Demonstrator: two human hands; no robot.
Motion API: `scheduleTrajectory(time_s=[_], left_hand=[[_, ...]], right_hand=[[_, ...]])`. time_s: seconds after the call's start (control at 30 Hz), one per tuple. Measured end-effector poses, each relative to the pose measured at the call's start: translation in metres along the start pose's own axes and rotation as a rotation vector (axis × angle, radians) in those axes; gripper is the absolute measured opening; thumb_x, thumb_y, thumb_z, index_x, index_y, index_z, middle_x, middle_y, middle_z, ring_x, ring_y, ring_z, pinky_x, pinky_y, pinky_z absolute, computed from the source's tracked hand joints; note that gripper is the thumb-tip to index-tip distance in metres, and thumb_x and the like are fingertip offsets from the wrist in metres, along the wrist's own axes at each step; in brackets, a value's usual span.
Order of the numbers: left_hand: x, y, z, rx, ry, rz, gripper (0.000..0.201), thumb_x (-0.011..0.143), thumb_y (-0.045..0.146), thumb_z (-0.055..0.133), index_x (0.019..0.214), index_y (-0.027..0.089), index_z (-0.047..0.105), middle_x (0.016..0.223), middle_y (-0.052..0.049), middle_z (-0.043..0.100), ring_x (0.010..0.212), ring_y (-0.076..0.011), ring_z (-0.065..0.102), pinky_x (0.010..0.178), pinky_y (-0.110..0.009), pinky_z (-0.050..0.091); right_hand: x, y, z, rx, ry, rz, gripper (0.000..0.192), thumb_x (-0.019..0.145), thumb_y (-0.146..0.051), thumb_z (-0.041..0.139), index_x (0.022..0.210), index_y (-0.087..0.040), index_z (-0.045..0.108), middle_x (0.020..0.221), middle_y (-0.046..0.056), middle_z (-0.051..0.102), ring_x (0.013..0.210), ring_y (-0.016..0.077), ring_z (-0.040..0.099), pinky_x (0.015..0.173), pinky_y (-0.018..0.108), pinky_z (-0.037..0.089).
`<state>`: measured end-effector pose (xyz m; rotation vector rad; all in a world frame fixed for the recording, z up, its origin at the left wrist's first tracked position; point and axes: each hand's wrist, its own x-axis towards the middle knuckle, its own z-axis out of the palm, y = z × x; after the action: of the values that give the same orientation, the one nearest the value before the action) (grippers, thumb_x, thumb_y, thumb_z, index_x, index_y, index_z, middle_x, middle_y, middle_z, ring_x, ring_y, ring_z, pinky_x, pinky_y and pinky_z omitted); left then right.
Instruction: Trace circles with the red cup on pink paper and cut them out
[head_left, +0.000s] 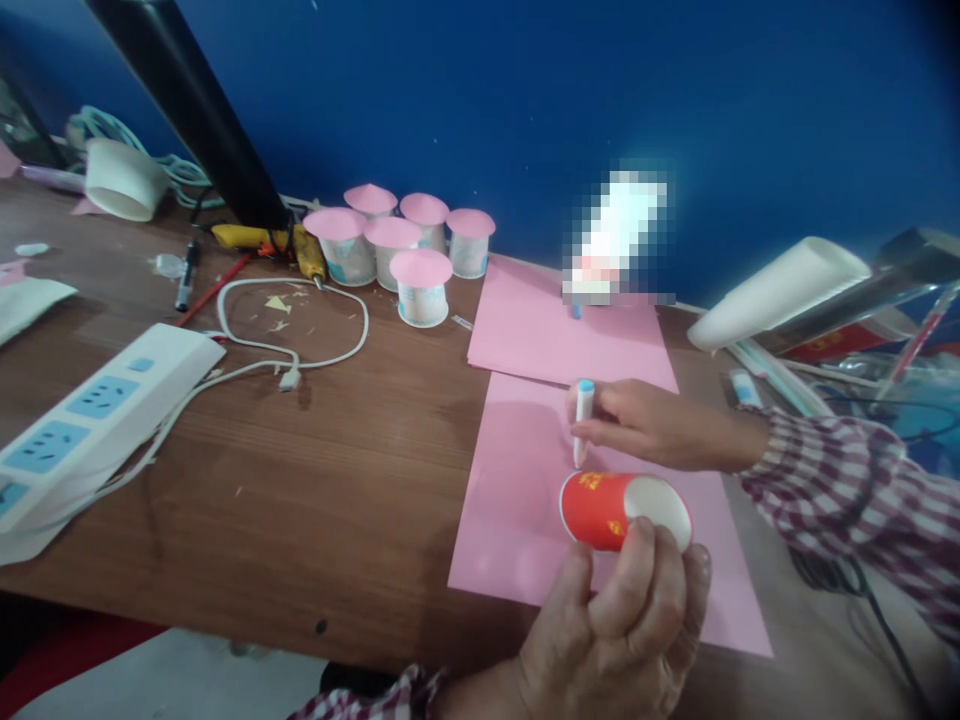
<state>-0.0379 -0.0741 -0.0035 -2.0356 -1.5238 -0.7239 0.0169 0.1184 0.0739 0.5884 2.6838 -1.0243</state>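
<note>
A red paper cup [596, 508] lies tilted over a pink sheet of paper [517, 480], its open white mouth facing right. Fingers of my left hand [626, 625] are curled around the cup from below, near its mouth. My right hand [660, 425] is closed on a white marker [584, 405] with a light blue end, held nearly upright. The marker's lower tip is just beside the cup's far edge, over the pink sheet; whether it touches the paper I cannot tell. Behind these lies a stack of pink paper [517, 320].
Several small cups with pink paper tops [421, 285] stand by the blue wall. On the left are a power strip [105, 410], a white cable [300, 360], a yellow glue gun [307, 250] and a black pen [187, 275]. A white paper roll [784, 290] lies right.
</note>
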Motion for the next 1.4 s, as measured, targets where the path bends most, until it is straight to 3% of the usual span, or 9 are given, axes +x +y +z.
scheduleTrajectory(time_s=[0.2, 0.63, 1.17, 1.4], left_hand=[[0.000, 0.001, 0.000, -0.011, -0.014, -0.001, 0.041, 0.083, 0.031, 0.053, 0.123, 0.022, 0.053, 0.131, -0.006, 0.051, 0.127, -0.0280, 0.036, 0.081, -0.033, 0.044], [-0.001, 0.001, 0.001, -0.024, -0.049, 0.018, 0.044, 0.083, 0.033, 0.052, 0.125, 0.021, 0.051, 0.134, -0.008, 0.047, 0.128, -0.0287, 0.034, 0.082, -0.034, 0.044], [0.000, 0.001, -0.001, -0.044, -0.055, 0.014, 0.043, 0.084, 0.030, 0.050, 0.125, 0.020, 0.051, 0.132, -0.009, 0.048, 0.127, -0.0285, 0.035, 0.080, -0.034, 0.045], [0.000, 0.001, -0.002, -0.053, -0.065, 0.015, 0.043, 0.084, 0.030, 0.050, 0.126, 0.019, 0.051, 0.134, -0.010, 0.046, 0.128, -0.0295, 0.034, 0.083, -0.035, 0.044]], right_hand=[[-0.002, 0.001, 0.004, 0.132, 0.064, -0.007, 0.023, 0.090, -0.036, 0.041, 0.086, -0.018, 0.055, 0.078, 0.004, 0.066, 0.071, 0.0180, 0.059, 0.068, 0.030, 0.042], [0.001, 0.004, 0.009, 0.192, 0.002, -0.008, 0.027, 0.091, -0.039, 0.040, 0.089, -0.017, 0.057, 0.085, 0.005, 0.068, 0.079, 0.0194, 0.061, 0.076, 0.032, 0.043], [-0.010, 0.013, 0.010, 0.159, 0.084, 0.052, 0.016, 0.088, -0.031, 0.043, 0.088, -0.018, 0.053, 0.083, 0.003, 0.063, 0.075, 0.0181, 0.057, 0.070, 0.030, 0.043], [-0.020, 0.015, 0.010, 0.084, 0.170, 0.080, 0.021, 0.089, -0.036, 0.042, 0.087, -0.018, 0.054, 0.079, 0.002, 0.060, 0.069, 0.0171, 0.056, 0.065, 0.029, 0.042]])
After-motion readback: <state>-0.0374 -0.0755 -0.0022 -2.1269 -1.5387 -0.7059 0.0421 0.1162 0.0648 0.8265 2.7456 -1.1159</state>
